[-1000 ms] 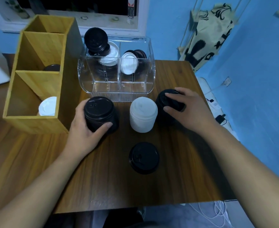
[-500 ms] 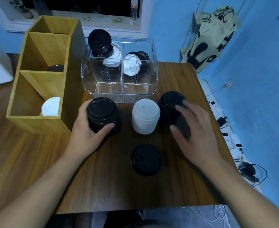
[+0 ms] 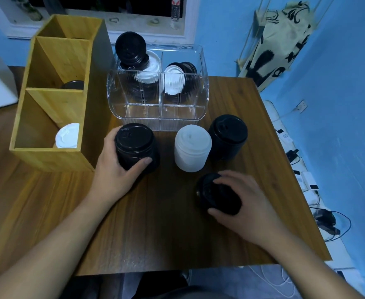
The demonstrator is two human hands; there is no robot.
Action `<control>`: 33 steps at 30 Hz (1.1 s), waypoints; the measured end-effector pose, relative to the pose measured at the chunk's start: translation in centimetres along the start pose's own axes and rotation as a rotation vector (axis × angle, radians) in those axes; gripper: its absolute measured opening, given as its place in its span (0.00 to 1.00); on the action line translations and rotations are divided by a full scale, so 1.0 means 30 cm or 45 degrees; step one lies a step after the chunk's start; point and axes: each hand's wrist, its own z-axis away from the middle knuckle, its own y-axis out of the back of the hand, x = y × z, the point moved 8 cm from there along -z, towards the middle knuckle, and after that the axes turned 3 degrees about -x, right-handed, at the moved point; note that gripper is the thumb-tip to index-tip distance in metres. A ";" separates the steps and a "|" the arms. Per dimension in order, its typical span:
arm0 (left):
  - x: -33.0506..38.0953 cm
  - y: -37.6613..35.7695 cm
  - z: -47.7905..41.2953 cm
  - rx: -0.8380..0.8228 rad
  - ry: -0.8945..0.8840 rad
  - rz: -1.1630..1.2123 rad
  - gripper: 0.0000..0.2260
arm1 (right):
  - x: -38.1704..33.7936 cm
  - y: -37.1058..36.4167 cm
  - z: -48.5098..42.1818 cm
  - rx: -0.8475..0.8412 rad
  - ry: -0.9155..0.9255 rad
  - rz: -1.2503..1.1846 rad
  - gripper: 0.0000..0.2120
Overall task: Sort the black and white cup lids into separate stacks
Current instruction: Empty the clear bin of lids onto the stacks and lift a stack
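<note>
Three lid stacks stand on the wooden table (image 3: 160, 234): a black stack (image 3: 135, 145) on the left, a white stack (image 3: 192, 147) in the middle, and a black stack (image 3: 227, 137) on the right. My left hand (image 3: 114, 169) grips the left black stack from its near side. In front of the white stack, my right hand (image 3: 244, 201) curls over a single black lid (image 3: 216, 193), fingers on its top and thumb at its near edge. More black and white lids lean in the clear bin (image 3: 157, 117) behind.
A wooden three-slot organiser (image 3: 47, 154) stands at the left, with a white lid (image 3: 67, 135) in its front slot and a dark lid (image 3: 72, 85) in the middle slot. The table's right edge drops to a floor with power strips and cables.
My right hand left the right black stack and came down toward me onto the single black lid. My left hand stayed on the left black stack.
</note>
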 end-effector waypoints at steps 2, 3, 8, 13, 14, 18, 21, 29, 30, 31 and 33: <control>0.001 0.001 0.000 -0.003 0.000 -0.002 0.39 | -0.004 0.118 -0.038 0.159 0.043 -0.086 0.29; 0.001 0.001 -0.001 -0.002 -0.001 -0.005 0.39 | -0.007 0.176 -0.069 0.244 0.056 -0.093 0.28; 0.006 0.000 -0.001 -0.003 -0.005 0.004 0.38 | 0.015 0.316 -0.283 0.360 -0.026 0.042 0.27; -0.004 0.001 0.001 -0.008 0.011 0.013 0.40 | 0.069 0.252 -0.350 0.175 -0.084 0.209 0.27; -0.004 0.001 0.001 -0.009 0.011 0.013 0.40 | 0.077 0.237 -0.344 0.165 -0.086 0.214 0.26; -0.005 0.003 -0.001 -0.007 0.022 0.016 0.39 | 0.085 0.178 -0.319 0.205 -0.018 0.336 0.28; -0.006 0.005 -0.003 -0.010 0.038 0.014 0.39 | 0.084 0.159 -0.315 0.232 0.034 0.462 0.30; -0.007 0.003 -0.002 -0.033 0.054 0.012 0.39 | 0.085 0.149 -0.323 0.149 0.092 0.656 0.32; -0.006 0.003 -0.001 -0.036 0.060 0.016 0.39 | 0.084 0.156 -0.322 0.140 0.096 0.626 0.33; -0.005 0.004 -0.001 -0.037 0.069 0.021 0.39 | 0.078 0.169 -0.323 0.145 0.094 0.579 0.33; -0.006 0.003 -0.001 -0.039 0.090 0.022 0.40 | 0.062 0.208 -0.340 0.190 0.088 0.445 0.31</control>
